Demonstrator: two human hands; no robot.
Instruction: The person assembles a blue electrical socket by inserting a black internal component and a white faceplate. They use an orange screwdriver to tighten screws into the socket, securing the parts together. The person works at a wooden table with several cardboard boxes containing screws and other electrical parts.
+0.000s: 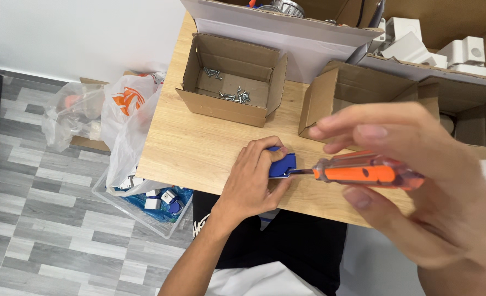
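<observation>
My left hand presses a small blue block-shaped part down on the wooden table near its front edge, fingers wrapped over it. My right hand holds a screwdriver with a clear orange handle; its metal shaft points left and its tip meets the right side of the blue part. The right hand is close to the camera and looks large.
An open cardboard box with several loose screws stands behind the hands. A second cardboard box sits to its right, with white plastic parts further back. On the floor at left lie white plastic bags and a clear bin of small parts.
</observation>
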